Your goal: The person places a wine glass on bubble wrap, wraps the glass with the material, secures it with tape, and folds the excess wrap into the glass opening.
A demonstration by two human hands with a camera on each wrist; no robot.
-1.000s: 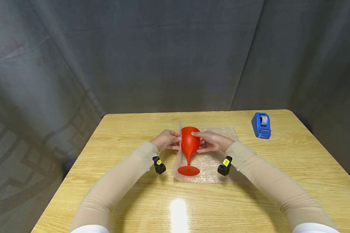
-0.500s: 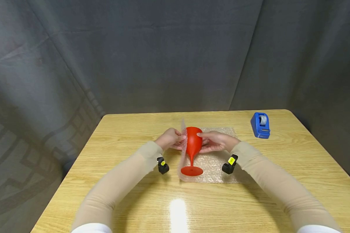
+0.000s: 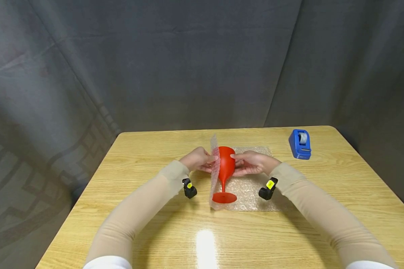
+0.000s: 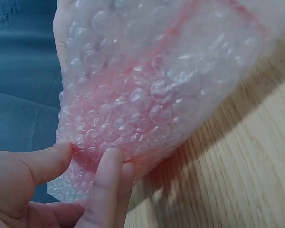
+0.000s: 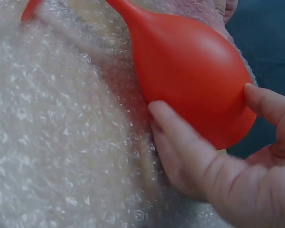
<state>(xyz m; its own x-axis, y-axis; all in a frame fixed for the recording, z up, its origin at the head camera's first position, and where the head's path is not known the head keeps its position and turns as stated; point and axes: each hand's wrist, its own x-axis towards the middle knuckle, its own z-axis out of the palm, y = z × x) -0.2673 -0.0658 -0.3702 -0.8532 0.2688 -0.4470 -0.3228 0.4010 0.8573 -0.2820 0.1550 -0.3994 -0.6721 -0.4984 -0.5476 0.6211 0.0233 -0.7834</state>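
A red goblet (image 3: 226, 164) lies on a sheet of bubble wrap (image 3: 249, 192), its foot toward the near side. My right hand (image 3: 252, 163) grips the bowl, thumb on top and fingers along its side; the right wrist view shows the bowl (image 5: 194, 71) between thumb and fingers. My left hand (image 3: 199, 160) pinches the sheet's raised left edge, which stands up against the bowl's left side. In the left wrist view the red shows through the bubble wrap (image 4: 147, 99) beyond the thumb and fingers of my left hand (image 4: 61, 190).
A blue tape dispenser (image 3: 300, 145) stands at the back right of the wooden table (image 3: 148, 149). Grey cloth (image 3: 195, 67) hangs behind the table and at both sides.
The goblet and both hands have shifted a little to the right. The sheet's left edge has moved right with them and now covers part of the bowl's left side.
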